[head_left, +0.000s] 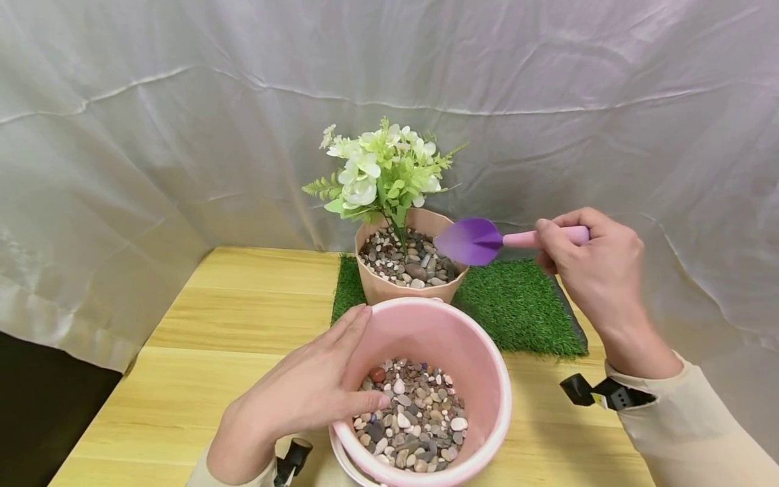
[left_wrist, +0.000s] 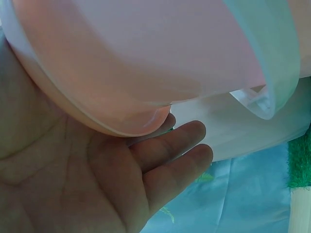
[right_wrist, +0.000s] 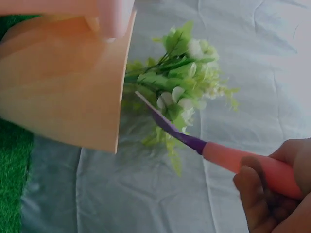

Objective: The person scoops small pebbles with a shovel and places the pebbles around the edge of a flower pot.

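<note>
The purple trowel (head_left: 471,241), clenched by its pink handle in my right hand (head_left: 593,270), hangs empty over the largely pebble-filled flowerpot (head_left: 409,284), while my left hand (head_left: 310,385) lies released against the pink bucket (head_left: 481,352), pebbles remaining inside, on the bench (head_left: 231,318).

Creased white sheet (head_left: 182,122) (draped backdrop) behind pale wooden table (head_left: 231,325)

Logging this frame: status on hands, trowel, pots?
Left hand braces pink bucket rim, fingers straight. Right hand grips purple trowel, blade empty over flower pot rim. Pebbles in both. Nothing in the way.
</note>
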Available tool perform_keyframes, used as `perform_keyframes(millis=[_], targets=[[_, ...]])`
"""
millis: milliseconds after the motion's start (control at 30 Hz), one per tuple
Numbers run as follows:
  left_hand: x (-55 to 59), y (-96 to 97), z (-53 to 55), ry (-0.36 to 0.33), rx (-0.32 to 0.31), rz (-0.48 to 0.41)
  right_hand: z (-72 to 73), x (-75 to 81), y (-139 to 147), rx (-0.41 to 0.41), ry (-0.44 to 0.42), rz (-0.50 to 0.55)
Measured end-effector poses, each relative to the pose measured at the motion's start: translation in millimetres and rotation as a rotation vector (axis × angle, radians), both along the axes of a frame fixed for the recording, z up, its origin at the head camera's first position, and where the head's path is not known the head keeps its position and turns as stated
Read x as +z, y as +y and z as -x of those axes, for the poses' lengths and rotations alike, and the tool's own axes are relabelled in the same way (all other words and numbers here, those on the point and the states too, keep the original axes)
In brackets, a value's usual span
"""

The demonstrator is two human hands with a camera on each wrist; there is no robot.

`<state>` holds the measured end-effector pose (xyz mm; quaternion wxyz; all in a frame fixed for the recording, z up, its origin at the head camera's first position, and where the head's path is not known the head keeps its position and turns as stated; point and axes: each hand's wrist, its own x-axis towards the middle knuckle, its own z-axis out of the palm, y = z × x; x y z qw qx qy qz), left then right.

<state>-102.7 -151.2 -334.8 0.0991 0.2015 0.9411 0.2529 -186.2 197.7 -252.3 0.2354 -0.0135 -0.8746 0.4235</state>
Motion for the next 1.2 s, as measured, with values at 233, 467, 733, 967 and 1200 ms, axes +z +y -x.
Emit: perform_keyframes(millis=[233,467,733,967,1200], targets=[[-0.5,0.5,-0.9,0.008,-0.001,0.002,-26.4,8.9,-13.0,0.036,0.085,0.175],[-0.7,0.3,-1.8,0.007,0.004,0.001,-50.3,3.7,-23.2,0.126,0.117,0.004],[-0.6,2.4,-1.8,0.015,0.012,-0.005,-57.8,-21.4,-41.4,0.325,-0.029,-0.305],[-0.1,4.0,-2.1,0.012,0.028,0.006,-53.2,-47.4,-55.8,0.366,-0.065,-0.526],[-0.2,4.0,-1.6,0.01,0.027,0.005,-53.7,-60.2,-67.1,0.394,-0.028,-0.592]])
